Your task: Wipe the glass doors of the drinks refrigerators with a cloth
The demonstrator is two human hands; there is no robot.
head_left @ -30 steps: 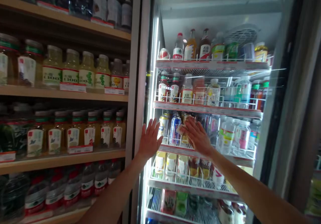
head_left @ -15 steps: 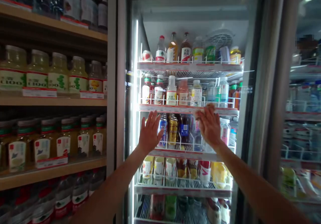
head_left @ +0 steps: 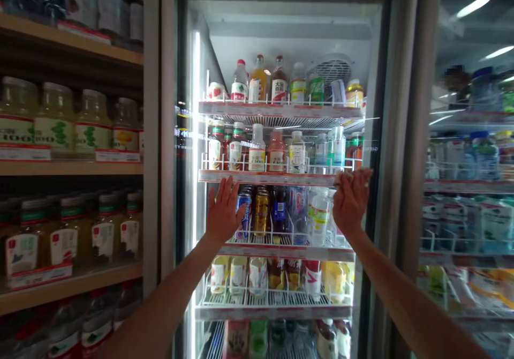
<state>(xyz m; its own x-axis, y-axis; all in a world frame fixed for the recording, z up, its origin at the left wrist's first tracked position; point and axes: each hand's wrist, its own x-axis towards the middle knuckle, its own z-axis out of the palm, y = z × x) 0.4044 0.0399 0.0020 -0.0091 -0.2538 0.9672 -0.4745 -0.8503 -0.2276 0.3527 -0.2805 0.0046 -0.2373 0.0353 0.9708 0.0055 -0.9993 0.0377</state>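
My left hand [head_left: 222, 212] lies flat on the glass door [head_left: 277, 29] of a lit drinks cooler, its fingers spread. Nothing is in it. At the door's right side, my right hand [head_left: 350, 203] presses a crumpled light-brown cloth [head_left: 338, 179] against the glass. Only parts of the cloth show around the fingertips. Behind the pane, wire shelves [head_left: 277, 252] carry bottles and cans, with a gold can [head_left: 262, 213] just right of my left hand.
Wooden shelves [head_left: 72, 167] with bottled juice stand on the left. A metal frame [head_left: 409, 134] separates this door from another glass-fronted cooler [head_left: 474, 187] on the right. Price strips line the shelf edges.
My right hand has moved right across the glass with the cloth, toward the door frame. My left hand stays on the pane. The view has turned right.
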